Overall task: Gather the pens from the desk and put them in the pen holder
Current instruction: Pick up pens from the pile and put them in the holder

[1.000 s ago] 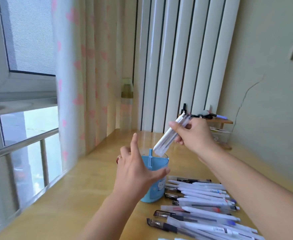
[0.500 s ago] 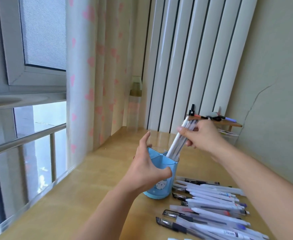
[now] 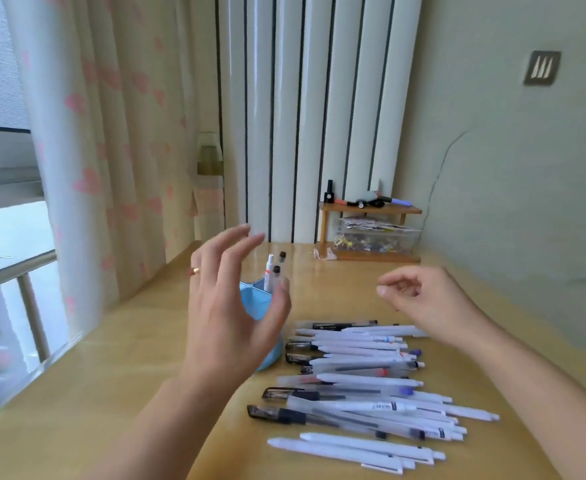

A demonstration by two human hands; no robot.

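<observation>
Now both hands are empty: my left hand [image 3: 229, 306] hovers spread by the blue pen holder [image 3: 256, 299], my right hand [image 3: 423, 299] loosely curled. Next I would pinch several desk pens [image 3: 364, 379] together, tips aligned.

heart-print curtain [image 3: 111, 168] | wooden shelf [image 3: 367, 211] | clear box [image 3: 374, 239] | wall plate [image 3: 542, 68]

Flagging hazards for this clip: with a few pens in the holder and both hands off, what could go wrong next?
1. The left hand hovers open right beside the blue pen holder; a careless sweep might tip it and spill the standing pens.
2. The pile of pens lies loose and overlapping on the desk; a rushed grip by the right hand could roll some away.
</observation>
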